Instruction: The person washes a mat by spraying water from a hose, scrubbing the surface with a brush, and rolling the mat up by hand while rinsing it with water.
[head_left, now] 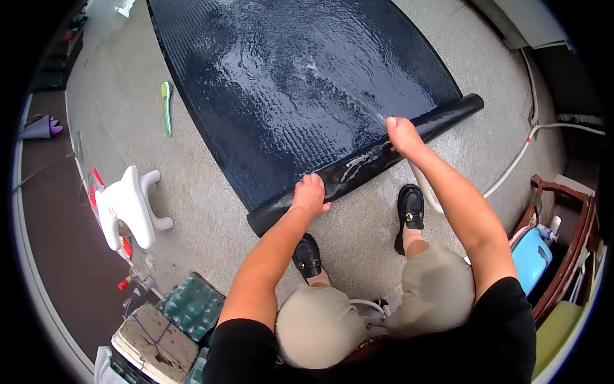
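A wet black ribbed rubber mat [256,121] lies spread on the floor, its near end rolled into a tube. My left hand [310,194] is wrapped over this roll near its left part, fingers on the far side and thumb nearer me. In my right hand [403,136] is the end of a pale hose [430,197], held just above the roll's right part. A stream of water shoots from it toward the mat's middle, where water ripples over the surface. The hose's mouth is hidden by my fingers.
Left of the mat lies a green brush [167,109], with a white stool [128,205] nearer me. A string-tied block [157,342] and green-wrapped bottles [192,304] sit at lower left. A wooden frame [563,249] holding a blue plastic item [531,259] stands at right.
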Demonstrator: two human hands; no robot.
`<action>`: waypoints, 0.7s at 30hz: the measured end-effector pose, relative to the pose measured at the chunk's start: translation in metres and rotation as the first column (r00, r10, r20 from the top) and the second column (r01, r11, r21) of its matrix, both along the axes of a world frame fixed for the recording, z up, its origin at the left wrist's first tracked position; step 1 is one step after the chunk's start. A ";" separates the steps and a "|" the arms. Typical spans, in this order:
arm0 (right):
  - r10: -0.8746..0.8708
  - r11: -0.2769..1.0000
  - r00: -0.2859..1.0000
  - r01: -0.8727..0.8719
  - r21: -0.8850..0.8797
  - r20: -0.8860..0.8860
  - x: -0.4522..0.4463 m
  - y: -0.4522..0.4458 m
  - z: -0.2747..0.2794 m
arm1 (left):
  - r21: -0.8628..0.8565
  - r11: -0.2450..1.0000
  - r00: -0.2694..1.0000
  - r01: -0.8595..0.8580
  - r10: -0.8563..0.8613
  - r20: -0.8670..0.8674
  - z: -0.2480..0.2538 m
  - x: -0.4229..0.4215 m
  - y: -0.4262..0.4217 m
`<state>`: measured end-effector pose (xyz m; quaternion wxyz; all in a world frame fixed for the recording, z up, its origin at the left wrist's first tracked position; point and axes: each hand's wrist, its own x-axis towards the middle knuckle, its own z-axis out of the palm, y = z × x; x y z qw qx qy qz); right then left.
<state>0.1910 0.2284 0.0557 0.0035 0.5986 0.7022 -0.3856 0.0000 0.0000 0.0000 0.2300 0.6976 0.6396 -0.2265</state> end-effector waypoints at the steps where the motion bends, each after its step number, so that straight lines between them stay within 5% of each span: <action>1: -0.037 0.999 0.999 0.036 0.040 0.016 0.001 0.005 -0.001 | 0.021 1.000 1.000 -0.014 0.014 0.025 -0.004 -0.001 -0.003; 7: -0.091 0.973 0.990 0.066 0.221 0.107 0.038 0.075 -0.023 | 0.084 0.996 0.988 -0.039 0.025 0.154 0.007 -0.021 0.025; 13: -0.238 0.964 0.958 0.214 0.155 0.161 0.098 0.093 -0.030 | -0.115 0.990 0.942 -0.086 0.118 0.315 0.011 -0.068 0.060; 16: -0.226 0.964 0.965 0.203 0.171 0.133 0.116 0.068 -0.041 | -0.030 0.997 0.927 -0.067 0.073 0.369 0.005 -0.067 0.053; 21: -0.233 0.972 0.960 0.229 0.046 0.153 0.106 0.055 -0.066 | 0.009 0.993 0.988 -0.115 0.114 0.100 0.042 -0.022 0.067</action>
